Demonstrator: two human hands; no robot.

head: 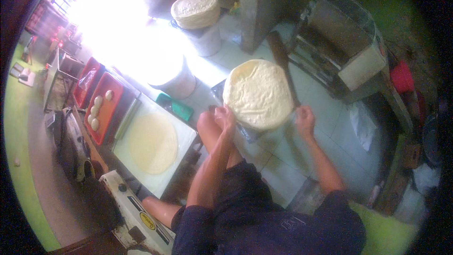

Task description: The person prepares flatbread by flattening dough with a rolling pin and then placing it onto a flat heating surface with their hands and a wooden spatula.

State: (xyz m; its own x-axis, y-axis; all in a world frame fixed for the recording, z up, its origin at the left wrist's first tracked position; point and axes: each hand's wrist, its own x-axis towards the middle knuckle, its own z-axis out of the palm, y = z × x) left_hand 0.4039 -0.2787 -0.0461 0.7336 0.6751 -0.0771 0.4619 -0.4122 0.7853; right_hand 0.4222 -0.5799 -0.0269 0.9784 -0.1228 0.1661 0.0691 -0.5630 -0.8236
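Observation:
Before me is a thick round stack of pale dough sheets [260, 94], its top wrinkled, resting on a support with dark plastic showing around its base. At the stack's near left edge, my left hand [225, 117] has its fingers closed on the rim of the top sheet. My right hand [305, 119] is across from it, fingertips pinched together at the right rim. To my left, one thin rolled dough round [153, 143] lies flat on a white work board [161, 187]. A metal roller [128, 118] lies along the board's far-left side.
An orange tray [102, 113] holds several dough balls [95, 109]. Behind stand another dough stack [194, 9] on a bucket [203, 40] and a pillar [249, 14]. A glass-sided case [339, 39] is at right, a white machine [139, 212] by my left leg. Glare hides the upper left.

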